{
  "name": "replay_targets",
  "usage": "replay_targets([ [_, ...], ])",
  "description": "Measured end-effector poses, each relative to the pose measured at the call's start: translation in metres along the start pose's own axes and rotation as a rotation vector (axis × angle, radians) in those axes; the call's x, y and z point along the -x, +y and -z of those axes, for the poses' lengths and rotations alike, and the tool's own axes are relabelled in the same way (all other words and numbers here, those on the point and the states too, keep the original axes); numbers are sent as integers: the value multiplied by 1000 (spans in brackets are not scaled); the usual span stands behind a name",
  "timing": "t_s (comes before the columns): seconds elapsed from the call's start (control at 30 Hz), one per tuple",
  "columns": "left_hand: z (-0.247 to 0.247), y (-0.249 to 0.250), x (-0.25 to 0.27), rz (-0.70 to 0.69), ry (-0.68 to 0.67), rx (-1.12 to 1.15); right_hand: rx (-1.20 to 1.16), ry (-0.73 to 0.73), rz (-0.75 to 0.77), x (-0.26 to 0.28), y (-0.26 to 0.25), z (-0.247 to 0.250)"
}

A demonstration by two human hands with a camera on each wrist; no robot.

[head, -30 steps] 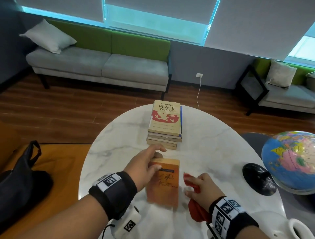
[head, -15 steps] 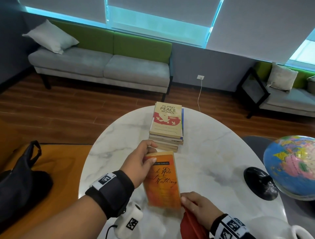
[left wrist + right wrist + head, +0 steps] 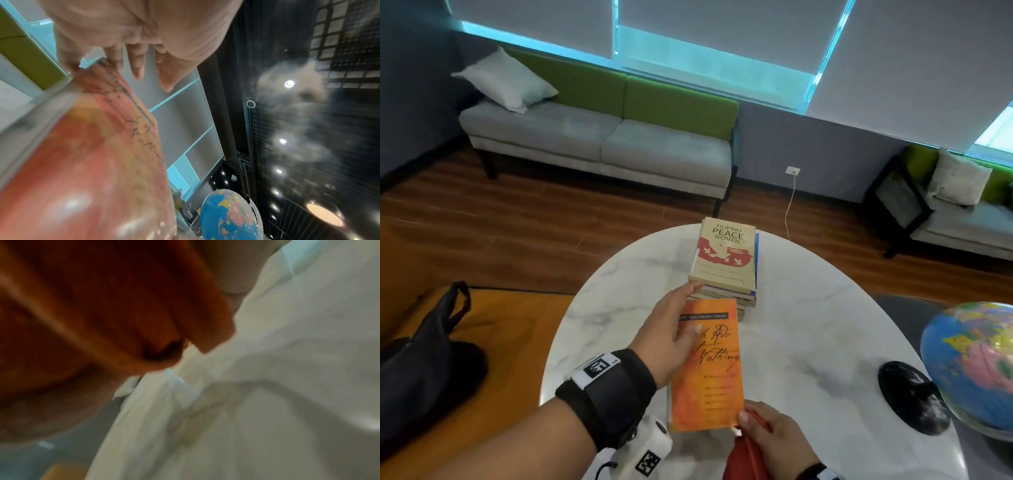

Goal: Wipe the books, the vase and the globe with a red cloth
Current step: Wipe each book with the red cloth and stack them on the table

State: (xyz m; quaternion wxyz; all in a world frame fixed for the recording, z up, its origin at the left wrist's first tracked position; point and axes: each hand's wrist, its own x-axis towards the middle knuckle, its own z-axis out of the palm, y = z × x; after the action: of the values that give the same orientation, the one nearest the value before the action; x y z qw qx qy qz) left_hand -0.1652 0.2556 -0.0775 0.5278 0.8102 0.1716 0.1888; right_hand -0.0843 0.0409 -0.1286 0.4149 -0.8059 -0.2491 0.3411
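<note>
My left hand (image 3: 688, 308) holds an orange paperback (image 3: 709, 370) above the white marble table (image 3: 808, 325), thumb on the cover and fingers behind the far left edge. In the left wrist view the orange paperback (image 3: 92, 154) is a blur beside my left hand (image 3: 123, 69). At the book's near right corner my right hand (image 3: 774, 435) grips a bunched red cloth (image 3: 746, 459). The red cloth (image 3: 102, 305) fills the blurred right wrist view. A stack of books (image 3: 726, 260) stands behind. The globe (image 3: 972, 363) is at the right edge. I see no vase clearly.
The globe's black base (image 3: 911, 397) sits on the table's right side. A black bag (image 3: 424, 359) lies on an orange seat to the left. A grey and green sofa (image 3: 602, 144) stands beyond the table; another seat (image 3: 962, 219) at far right.
My left hand has raised and tilted the orange book so its cover faces me. My right hand with the cloth moved from the book's right side to its near right corner.
</note>
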Motion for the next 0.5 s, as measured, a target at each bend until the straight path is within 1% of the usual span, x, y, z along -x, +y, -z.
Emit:
replay_targets([
  [0.07,-1,-1,0,-51,53,16,-100,37,-8,-6,-10,1],
  [0.13,-1,-7,-2,-62,121,3,-202,76,-15,-16,-21,4],
  [0.17,0,-11,-2,-46,146,-14,-246,89,-23,-22,-27,6],
  [0.23,6,-22,0,40,145,-72,-313,117,-33,-35,-39,12],
  [0.3,11,-36,6,158,60,-177,-336,173,-50,-54,-51,22],
  [0.33,13,-43,10,232,-11,-253,-327,214,-64,-67,-56,28],
  [0.4,16,-57,20,383,-182,-425,-277,274,-97,-94,-66,40],
  [0.47,17,-68,28,481,-358,-618,-181,291,-128,-116,-79,51],
  [0.5,17,-74,30,506,-451,-707,-142,274,-159,-127,-83,55],
])
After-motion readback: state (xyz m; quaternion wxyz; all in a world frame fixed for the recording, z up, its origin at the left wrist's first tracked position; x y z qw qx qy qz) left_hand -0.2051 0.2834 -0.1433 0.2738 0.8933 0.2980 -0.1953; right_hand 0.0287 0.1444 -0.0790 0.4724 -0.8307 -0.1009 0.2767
